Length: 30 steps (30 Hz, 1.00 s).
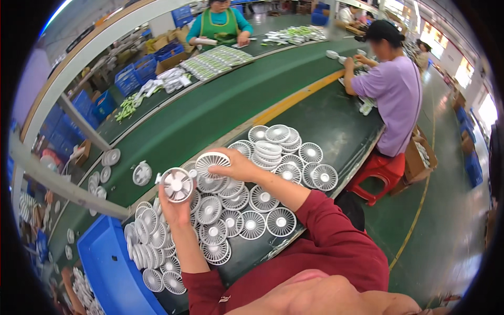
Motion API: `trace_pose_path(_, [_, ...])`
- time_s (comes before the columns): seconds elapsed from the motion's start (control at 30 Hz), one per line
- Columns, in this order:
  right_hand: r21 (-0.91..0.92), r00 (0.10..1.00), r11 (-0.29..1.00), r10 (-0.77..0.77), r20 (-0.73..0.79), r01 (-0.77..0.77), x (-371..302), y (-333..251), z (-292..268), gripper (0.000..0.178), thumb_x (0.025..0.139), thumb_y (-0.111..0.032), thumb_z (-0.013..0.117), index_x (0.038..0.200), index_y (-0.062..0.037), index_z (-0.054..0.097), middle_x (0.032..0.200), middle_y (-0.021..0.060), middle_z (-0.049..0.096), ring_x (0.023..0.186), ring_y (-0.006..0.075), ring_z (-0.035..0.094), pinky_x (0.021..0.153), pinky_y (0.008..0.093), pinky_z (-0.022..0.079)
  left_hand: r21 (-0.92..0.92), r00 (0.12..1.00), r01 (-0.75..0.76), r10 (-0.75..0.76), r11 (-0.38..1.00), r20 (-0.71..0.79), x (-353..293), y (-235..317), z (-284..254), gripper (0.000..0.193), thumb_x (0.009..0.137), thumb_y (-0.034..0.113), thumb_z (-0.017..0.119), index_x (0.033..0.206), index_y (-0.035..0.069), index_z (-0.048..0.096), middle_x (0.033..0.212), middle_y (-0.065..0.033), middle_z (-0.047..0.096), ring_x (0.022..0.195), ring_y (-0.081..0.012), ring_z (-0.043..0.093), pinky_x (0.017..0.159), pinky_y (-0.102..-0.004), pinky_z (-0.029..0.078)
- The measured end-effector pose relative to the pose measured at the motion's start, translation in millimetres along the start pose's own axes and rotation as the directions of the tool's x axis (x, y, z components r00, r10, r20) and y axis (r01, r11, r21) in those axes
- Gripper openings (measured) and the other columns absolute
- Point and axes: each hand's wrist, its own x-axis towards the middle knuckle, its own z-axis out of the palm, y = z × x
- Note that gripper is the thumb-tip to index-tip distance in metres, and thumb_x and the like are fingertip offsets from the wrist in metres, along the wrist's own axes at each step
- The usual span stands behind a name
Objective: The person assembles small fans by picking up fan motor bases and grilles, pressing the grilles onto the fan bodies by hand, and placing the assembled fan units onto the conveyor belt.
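Note:
My left hand (177,211) grips a small white fan unit (177,185), its blades facing up inside a round frame. Fingers of my right hand (240,167) are closed on the edge of a white round fan grille (209,164), held just right of the fan unit and apart from it. Below and around both hands, many similar white grilles (253,224) lie in loose heaps on the dark green table, some stacked and overlapping.
A blue plastic bin (107,262) stands at the table's left end. Beyond my hands runs a green conveyor belt (210,118) carrying a white fan part (142,173). A co-worker in purple (386,94) sits at the right; another in a green apron (219,26) works across the belt.

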Motion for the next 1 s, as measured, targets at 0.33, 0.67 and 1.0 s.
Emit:
trace_pose_path(0.33, [-0.342, 0.977, 0.924, -0.205, -0.063, 0.172, 16, -4, 51, 0.064, 0.078, -0.016, 0.070, 0.137, -0.0106, 0.043, 0.132, 0.0154, 0.050, 0.120, 0.0314, 0.051, 0.099, 0.0362, 0.042, 0.155, 0.987, 0.099, -0.117, 0.983, 0.111, -15, -14, 8, 0.047, 0.102, 0.042, 0.031, 0.132, 0.011, 0.046, 0.133, -0.0095, 0.052, 0.122, -0.0268, 0.051, 0.099, -0.0492, 0.044])
trace_pose_path(0.67, [-0.429, 0.883, 0.773, -0.381, 0.274, 0.467, 16, 25, 72, 0.074, 0.080, -0.047, 0.066, 0.140, -0.0122, 0.041, 0.143, 0.0206, 0.034, 0.129, 0.0420, 0.036, 0.107, 0.0480, 0.031, 0.273, 0.993, -0.089, 0.108, 0.958, -0.054, -14, -27, 12, 0.038, 0.100, 0.036, 0.042, 0.127, 0.009, 0.049, 0.124, -0.0073, 0.056, 0.112, -0.0212, 0.056, 0.092, -0.0380, 0.049])
trace_pose_path(1.0, [0.107, 0.969, 0.988, -0.131, 0.210, 0.111, 8, 35, 93, 0.074, 0.097, -0.060, 0.025, 0.147, -0.0063, 0.023, 0.139, 0.0135, 0.040, 0.127, 0.0252, 0.042, 0.107, 0.0360, 0.031, 0.801, 0.566, -0.585, 0.642, -0.130, 0.517, -39, -48, 27, 0.034, 0.098, 0.028, 0.042, 0.125, 0.006, 0.047, 0.127, -0.0155, 0.046, 0.114, -0.0282, 0.043, 0.098, -0.0407, 0.034])
